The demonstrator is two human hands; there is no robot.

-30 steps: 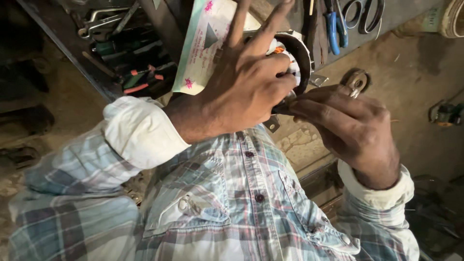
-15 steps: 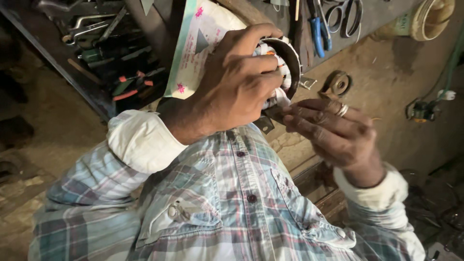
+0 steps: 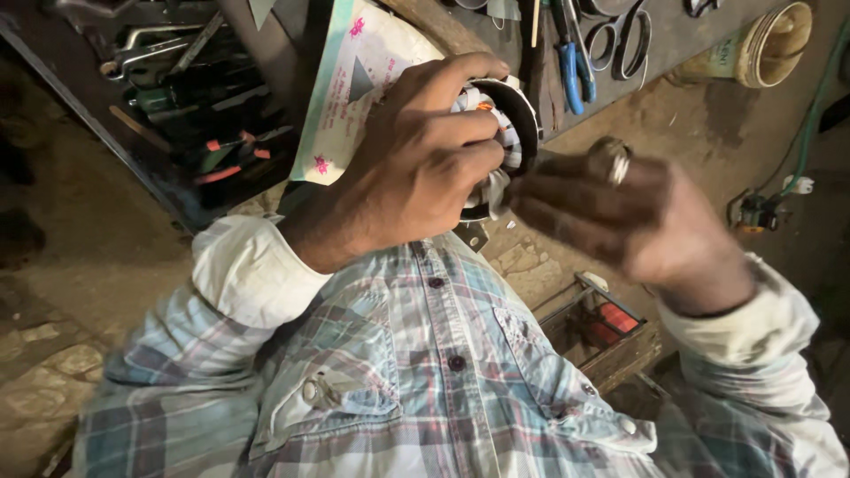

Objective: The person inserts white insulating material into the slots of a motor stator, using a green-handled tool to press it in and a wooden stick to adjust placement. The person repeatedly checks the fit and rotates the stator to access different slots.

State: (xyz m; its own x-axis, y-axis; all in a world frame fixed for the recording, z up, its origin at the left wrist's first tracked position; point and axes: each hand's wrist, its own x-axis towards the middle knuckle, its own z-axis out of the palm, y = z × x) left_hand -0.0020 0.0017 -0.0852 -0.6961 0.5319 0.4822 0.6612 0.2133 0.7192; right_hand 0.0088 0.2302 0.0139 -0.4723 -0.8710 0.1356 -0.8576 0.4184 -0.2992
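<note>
My left hand [image 3: 416,164] is wrapped over a round motor stator [image 3: 506,133], a dark ring with white-taped windings and a bit of orange, held in front of my chest. My right hand [image 3: 624,217] is blurred, with a ring on one finger. Its fingertips touch the lower right edge of the stator near the white windings. I cannot tell whether those fingers pinch a wire. Both sleeves are plaid with white cuffs.
A white and green printed paper [image 3: 354,84] lies behind the stator. Blue-handled pliers [image 3: 571,62] and scissors [image 3: 620,31] lie on a dark board above. Hand tools [image 3: 186,97] fill a tray at left. A small wooden box [image 3: 611,336] and a cream tub [image 3: 766,40] sit at right.
My left hand's fingers have closed over the stator from spread out. My right hand has shifted to the right and turned, now blurred by motion. The view has drifted slightly.
</note>
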